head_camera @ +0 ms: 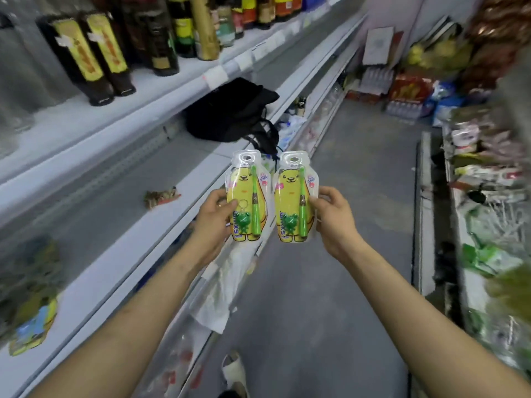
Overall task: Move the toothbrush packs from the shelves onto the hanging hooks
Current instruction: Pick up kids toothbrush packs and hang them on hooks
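Standing in a shop aisle, both arms stretched forward. Gripping left pack [248,196] with left hand [214,216]: thumb over the front near the lower left, fingers curled behind. Pinching right pack [296,196] at its right edge with right hand [333,215], thumb on front, fingers behind. Holding both packs upright and side by side, inner edges nearly touching, in mid-air over the floor [359,182] just off the front edge of the shelf [115,248] at left. Showing the same print on each: yellow bear card, green toothbrush, green frog charm, hang hole at top (small text too blurred to read).

Seeing a black bag [230,110] further along that shelf, with a small crumpled wrapper [161,196] nearer. Seeing more colourful packs [34,320] at the near left end, blurred. One level up: dark boxes [86,53] with yellow labels, then bottles [178,30]. Across the aisle, at right, mixed bagged goods [488,196], blurred. At the far end, shrink-wrapped water [402,109] on the floor. Catching a foot in a pale sandal [234,372] at bottom centre.
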